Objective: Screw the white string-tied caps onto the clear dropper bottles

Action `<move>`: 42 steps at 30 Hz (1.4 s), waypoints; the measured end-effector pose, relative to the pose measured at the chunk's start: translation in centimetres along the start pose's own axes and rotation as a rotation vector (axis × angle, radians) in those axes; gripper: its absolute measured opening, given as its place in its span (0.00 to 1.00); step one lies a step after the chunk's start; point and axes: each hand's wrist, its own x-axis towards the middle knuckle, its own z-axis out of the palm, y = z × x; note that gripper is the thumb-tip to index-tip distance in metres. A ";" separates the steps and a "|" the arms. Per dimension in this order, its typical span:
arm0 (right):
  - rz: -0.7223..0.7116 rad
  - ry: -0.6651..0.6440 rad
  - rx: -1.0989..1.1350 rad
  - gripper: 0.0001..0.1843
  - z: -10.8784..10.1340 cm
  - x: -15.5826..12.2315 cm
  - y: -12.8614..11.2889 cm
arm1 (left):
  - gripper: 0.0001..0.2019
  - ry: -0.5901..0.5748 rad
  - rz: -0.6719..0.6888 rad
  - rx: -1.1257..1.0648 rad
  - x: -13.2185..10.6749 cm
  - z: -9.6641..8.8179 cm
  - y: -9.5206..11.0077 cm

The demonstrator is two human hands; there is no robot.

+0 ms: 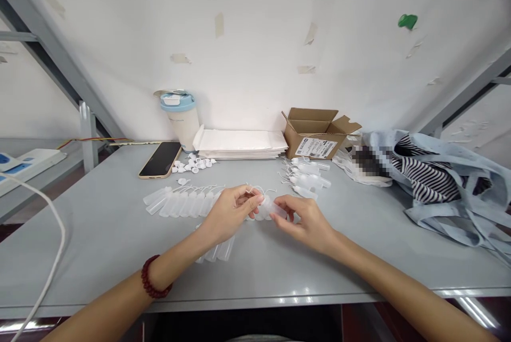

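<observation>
Between both hands is a small translucent plastic bottle (277, 210). My right hand (306, 223) grips its body with thumb and fingers. My left hand (230, 209) is closed in a pinch at its neck end, where a bit of white shows; whether that is a cap I cannot tell. A row of similar bottles (179, 204) with thin curved spouts lies to the left, running behind my left hand. More bottles (225, 249) lie by my left forearm, partly hidden by it. Another group of bottles (307, 178) lies beyond my right hand.
Small white caps (194, 164) are heaped beside a phone (162, 160). Along the wall stand a blue-lidded cup (181, 121), a stack of white envelopes (241, 144) and an open cardboard box (313, 139). A light-blue bag (443, 163) covers the right side; a white cable (59, 225) hangs left.
</observation>
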 end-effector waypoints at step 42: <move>-0.051 0.043 0.107 0.15 -0.8 0.1 -0.1 | 0.14 -0.146 0.171 0.183 -0.9 -0.1 0.3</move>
